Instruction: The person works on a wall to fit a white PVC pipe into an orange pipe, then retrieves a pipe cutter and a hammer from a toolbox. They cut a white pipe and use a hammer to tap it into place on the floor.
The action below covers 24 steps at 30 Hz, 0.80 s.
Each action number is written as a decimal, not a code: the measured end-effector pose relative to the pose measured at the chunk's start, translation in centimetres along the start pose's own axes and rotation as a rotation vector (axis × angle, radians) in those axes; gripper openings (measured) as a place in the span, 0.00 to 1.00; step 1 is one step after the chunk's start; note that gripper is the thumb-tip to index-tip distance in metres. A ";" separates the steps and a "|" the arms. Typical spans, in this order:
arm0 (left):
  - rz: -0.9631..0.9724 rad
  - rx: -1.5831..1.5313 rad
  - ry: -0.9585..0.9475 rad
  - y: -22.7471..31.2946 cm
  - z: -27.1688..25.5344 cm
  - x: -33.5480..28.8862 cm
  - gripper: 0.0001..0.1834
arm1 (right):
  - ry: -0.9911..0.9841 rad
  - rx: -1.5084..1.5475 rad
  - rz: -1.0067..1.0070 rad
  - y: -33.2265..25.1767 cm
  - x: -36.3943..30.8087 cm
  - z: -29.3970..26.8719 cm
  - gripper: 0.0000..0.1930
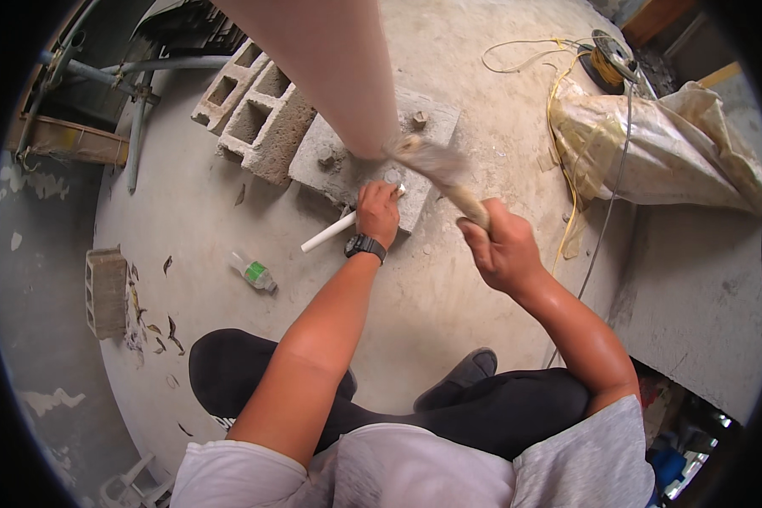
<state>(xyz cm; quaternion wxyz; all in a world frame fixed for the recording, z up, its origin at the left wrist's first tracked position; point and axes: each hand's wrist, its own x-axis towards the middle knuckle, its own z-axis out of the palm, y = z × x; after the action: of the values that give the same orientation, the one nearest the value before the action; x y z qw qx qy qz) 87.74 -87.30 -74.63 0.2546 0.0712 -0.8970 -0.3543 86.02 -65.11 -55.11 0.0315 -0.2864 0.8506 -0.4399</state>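
A thin white tube [328, 232] lies slantwise under my left hand [378, 212], whose fingers are closed round it. What looks like its other end [400, 191] shows past my fingertips, beside a bolt on the grey base slab [436, 106]. My right hand [506, 245] grips the wooden handle of a hammer [457, 190]. The hammer's head is smeared by motion, close above the slab and right of the pale round column [330, 68]. The column stands on the slab, with bolts [327, 158] around its foot.
Hollow concrete blocks [266, 123] adjoin the slab's left side. A plastic bottle [255, 273] lies on the floor, left of my forearm. Further left are a single block [105, 292] and dry leaves. At right lie a pale sack [651, 152], a cable reel [607, 63] and loose cords.
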 end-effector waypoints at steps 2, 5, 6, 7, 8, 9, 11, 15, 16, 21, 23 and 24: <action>0.005 0.002 -0.006 0.0 0.1 0.3 0.08 | -0.145 -0.246 0.148 2.8 -0.6 1.8 0.20; -0.006 0.012 -0.010 -0.4 0.0 0.1 0.08 | -0.222 -0.342 0.199 2.8 0.5 1.2 0.22; -0.009 0.009 -0.001 -0.3 0.0 0.1 0.08 | -0.193 -0.329 0.187 2.5 0.5 1.1 0.21; -0.011 0.006 0.009 -0.3 -0.1 0.2 0.08 | -0.164 -0.316 0.176 2.2 0.6 1.0 0.20; -0.005 -0.001 0.004 -0.3 0.0 0.4 0.08 | -0.115 -0.238 0.147 1.6 0.7 0.6 0.20; -0.006 -0.008 0.000 -0.3 0.0 0.3 0.08 | -0.072 -0.159 0.118 0.6 0.7 0.0 0.19; -0.003 0.002 -0.003 -0.2 -0.2 -0.1 0.08 | -0.007 -0.049 0.032 -0.2 0.4 -0.1 0.18; 0.028 0.031 -0.003 0.1 0.0 0.3 0.09 | -0.077 -0.154 0.038 2.1 -0.8 1.1 0.19; 0.037 0.037 -0.005 -0.1 0.0 0.5 0.09 | -0.146 -0.268 0.116 2.9 -0.9 1.7 0.20; 0.030 0.023 0.010 -0.3 -0.1 -0.2 0.09 | -0.212 -0.359 0.187 2.4 -0.1 0.8 0.21; 0.025 0.023 0.018 -0.2 -0.2 0.4 0.08 | -0.125 -0.242 0.150 0.9 0.4 -0.2 0.20; 0.017 0.021 0.013 0.0 -0.1 0.4 0.08 | -0.088 -0.180 0.145 -0.2 0.3 -0.6 0.19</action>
<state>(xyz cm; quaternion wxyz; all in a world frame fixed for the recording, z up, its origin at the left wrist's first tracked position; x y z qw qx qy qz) 87.42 -87.49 -74.43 0.2628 0.0684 -0.8995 -0.3424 85.71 -64.90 -54.60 0.0749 -0.2448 0.9029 -0.3452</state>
